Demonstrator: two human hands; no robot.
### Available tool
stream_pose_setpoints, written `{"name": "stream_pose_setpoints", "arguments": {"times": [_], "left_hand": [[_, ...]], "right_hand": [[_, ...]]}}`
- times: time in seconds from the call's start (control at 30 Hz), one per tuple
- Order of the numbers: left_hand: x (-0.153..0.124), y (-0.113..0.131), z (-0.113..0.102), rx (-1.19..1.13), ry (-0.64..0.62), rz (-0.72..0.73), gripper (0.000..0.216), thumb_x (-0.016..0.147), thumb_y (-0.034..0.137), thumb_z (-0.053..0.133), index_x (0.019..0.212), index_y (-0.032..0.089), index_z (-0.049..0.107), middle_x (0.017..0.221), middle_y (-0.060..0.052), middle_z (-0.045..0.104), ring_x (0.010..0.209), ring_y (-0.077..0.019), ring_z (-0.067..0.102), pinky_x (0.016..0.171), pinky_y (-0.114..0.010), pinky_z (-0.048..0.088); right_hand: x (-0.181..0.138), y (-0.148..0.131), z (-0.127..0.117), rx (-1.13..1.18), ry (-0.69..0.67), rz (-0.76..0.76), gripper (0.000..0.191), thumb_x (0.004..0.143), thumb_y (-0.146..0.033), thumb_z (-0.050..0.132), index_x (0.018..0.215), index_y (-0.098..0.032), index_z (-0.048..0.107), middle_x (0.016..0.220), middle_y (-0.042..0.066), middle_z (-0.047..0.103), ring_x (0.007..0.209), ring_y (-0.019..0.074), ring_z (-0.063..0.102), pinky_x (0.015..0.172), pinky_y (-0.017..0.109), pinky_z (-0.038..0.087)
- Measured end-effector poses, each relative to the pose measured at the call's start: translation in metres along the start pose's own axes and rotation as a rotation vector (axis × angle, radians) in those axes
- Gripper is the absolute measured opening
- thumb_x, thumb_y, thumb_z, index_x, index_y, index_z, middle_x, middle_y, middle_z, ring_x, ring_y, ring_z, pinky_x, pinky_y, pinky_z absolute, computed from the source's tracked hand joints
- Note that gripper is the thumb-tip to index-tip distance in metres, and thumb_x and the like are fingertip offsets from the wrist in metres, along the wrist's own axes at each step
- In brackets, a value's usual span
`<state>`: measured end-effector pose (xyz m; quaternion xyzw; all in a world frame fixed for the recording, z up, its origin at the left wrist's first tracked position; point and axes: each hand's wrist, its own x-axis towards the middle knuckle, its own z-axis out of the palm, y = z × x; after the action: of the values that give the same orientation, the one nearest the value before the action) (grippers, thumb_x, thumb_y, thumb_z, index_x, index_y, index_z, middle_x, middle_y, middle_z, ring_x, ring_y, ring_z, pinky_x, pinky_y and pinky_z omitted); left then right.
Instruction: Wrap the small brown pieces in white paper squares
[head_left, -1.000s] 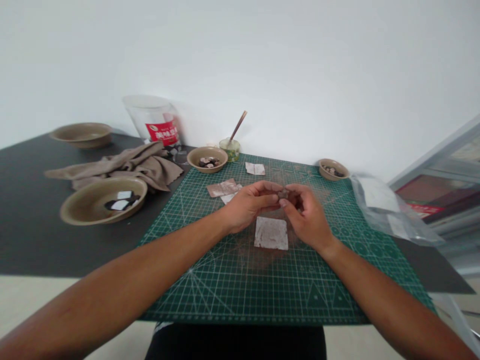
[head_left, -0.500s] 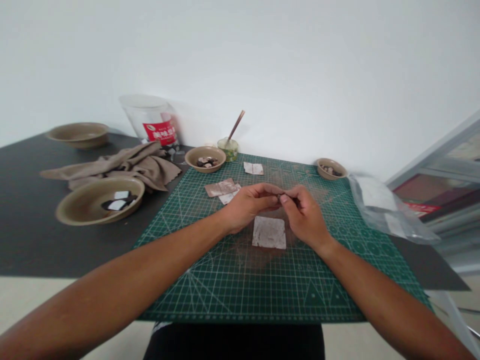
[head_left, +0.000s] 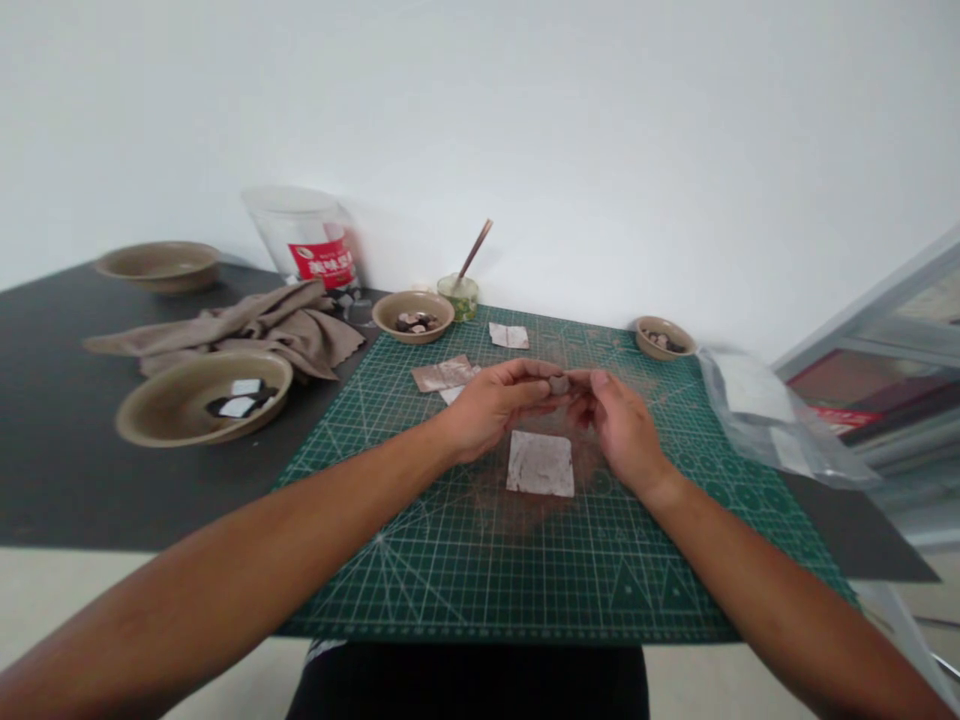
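Observation:
My left hand (head_left: 491, 405) is closed, pinching a small grey-brown rounded piece (head_left: 559, 384) between thumb and fingers. Close on the right, my right hand (head_left: 622, 425) has its fingers curled and its thumb against the index finger. That index finger reaches to the piece's right side; whether anything sits in its own pinch is hidden. Below both hands, a pale, scuffed square sheet (head_left: 540, 464), like worn sandpaper, lies flat on the green cutting mat (head_left: 555, 580). Brown dust surrounds it.
More worn sheets (head_left: 442, 374) and a creased pale sheet (head_left: 508, 336) lie behind. Small bowls with pieces stand at back left (head_left: 412, 318) and right (head_left: 664, 338). Leftward are a larger bowl (head_left: 165, 415), a cloth (head_left: 255, 325) and a clear tub (head_left: 300, 230). A plastic bag (head_left: 772, 415) lies right.
My right thumb has come off the piece and moved right, so the piece now shows in my left pinch. The hands have opened slightly apart; the sheets stay put.

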<state>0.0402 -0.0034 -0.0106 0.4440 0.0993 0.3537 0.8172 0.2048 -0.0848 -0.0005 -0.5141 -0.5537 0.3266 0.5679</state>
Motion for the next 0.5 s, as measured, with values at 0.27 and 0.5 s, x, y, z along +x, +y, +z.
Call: {"name": "stream_pose_setpoints", "arguments": {"times": [0.27, 0.5], "left_hand": [[-0.0007, 0.0034, 0.0004, -0.022, -0.003, 0.007, 0.019, 0.078, 0.014, 0.076, 0.096, 0.013, 0.073, 0.103, -0.006, 0.073, 0.097, -0.0189, 0.072, 0.101, -0.038, 0.051], [-0.0006, 0.0043, -0.0008, -0.003, 0.0, 0.004, 0.021, 0.078, 0.016, 0.077, 0.098, 0.014, 0.073, 0.106, -0.007, 0.073, 0.1, -0.0207, 0.071, 0.104, -0.041, 0.049]], "right_hand": [[0.0037, 0.0013, -0.0057, 0.465, -0.143, 0.111, 0.045, 0.095, -0.039, 0.037, 0.105, -0.02, 0.076, 0.094, 0.007, 0.075, 0.067, 0.0169, 0.063, 0.06, 0.03, 0.045], [0.0057, -0.0006, -0.0087, 0.459, -0.152, 0.206, 0.056, 0.096, -0.051, 0.029, 0.105, -0.021, 0.076, 0.101, 0.008, 0.074, 0.066, 0.0183, 0.063, 0.06, 0.032, 0.05]]}}
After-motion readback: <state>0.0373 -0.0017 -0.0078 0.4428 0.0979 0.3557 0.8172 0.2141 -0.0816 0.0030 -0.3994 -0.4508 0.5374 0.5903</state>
